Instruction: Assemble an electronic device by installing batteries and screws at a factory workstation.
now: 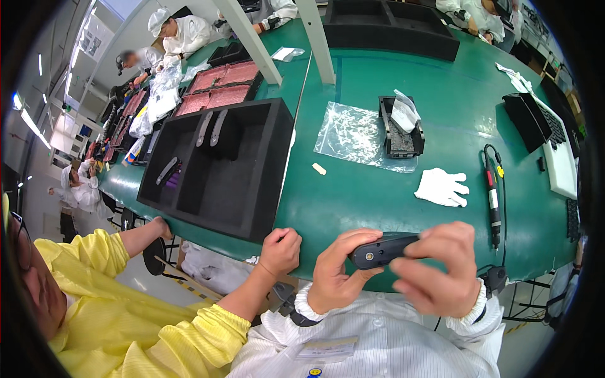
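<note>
My left hand [340,268] is closed round a small black device [375,253] above the table's near edge. The device has rounded ends, and a round metal socket shows on the side facing me. My right hand [444,268] is at the device's right end, its fingers bent and smeared by motion. Whether those fingers grip the device or only brush it I cannot make out. Beyond my hands a white glove [442,187] lies flat on the green table [359,195].
Left stands a black foam box [252,183] with compartments. A clear plastic bag [350,135] and a small black tray [403,148] lie ahead. A corded electric screwdriver [493,205] rests at right. Beside me on the left, a yellow-sleeved co-worker's hand [280,251] touches the table edge.
</note>
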{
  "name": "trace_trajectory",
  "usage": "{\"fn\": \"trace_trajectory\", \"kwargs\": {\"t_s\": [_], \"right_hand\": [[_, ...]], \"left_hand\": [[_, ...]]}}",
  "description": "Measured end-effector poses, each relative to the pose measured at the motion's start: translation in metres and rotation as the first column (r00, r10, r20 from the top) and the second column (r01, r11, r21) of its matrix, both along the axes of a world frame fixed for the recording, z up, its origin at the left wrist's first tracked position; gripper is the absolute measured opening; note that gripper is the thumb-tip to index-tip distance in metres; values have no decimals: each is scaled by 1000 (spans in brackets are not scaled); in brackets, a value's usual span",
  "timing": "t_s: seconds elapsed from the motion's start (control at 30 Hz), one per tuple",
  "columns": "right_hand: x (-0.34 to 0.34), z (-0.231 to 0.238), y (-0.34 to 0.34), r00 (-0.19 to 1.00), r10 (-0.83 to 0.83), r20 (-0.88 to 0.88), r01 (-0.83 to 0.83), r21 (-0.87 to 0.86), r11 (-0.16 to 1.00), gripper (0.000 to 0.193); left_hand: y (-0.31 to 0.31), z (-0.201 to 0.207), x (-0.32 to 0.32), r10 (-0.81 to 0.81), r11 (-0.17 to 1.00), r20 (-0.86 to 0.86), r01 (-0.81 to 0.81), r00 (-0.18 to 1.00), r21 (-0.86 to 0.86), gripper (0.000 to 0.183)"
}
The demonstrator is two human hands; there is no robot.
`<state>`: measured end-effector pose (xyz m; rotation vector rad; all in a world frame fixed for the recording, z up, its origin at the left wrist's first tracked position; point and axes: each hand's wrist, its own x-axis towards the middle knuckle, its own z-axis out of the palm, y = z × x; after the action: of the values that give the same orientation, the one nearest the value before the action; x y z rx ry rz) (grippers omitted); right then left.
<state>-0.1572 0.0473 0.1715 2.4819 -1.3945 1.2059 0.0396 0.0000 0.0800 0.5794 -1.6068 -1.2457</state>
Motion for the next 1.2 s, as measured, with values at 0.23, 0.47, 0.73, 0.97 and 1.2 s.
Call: {"fn": "trace_trajectory", "kwargs": {"t_s": [0.23,0.47,0.73,0.97,1.2], "right_hand": [[12,8,-20,973,171,-157,-168,30,985,27],[10,15,-18,951,186,-247,-190,8,982,28],[3,17,-12,958,232,-169,-224,61,973,29],[-36,5,12,972,140,188,-165,128,978,21],[-98,-97,14,762,-520,386,317,478,819,9]], "left_hand": [[2,12,-2,21,999,22,-20,1000,-51,39],[2,22,6,-77,985,39,82,996,-151,40],[3,19,-4,-120,981,28,123,992,-151,42],[5,20,-11,-130,987,11,129,991,95,43],[4,-18,2,-111,981,38,103,993,162,49]]}}
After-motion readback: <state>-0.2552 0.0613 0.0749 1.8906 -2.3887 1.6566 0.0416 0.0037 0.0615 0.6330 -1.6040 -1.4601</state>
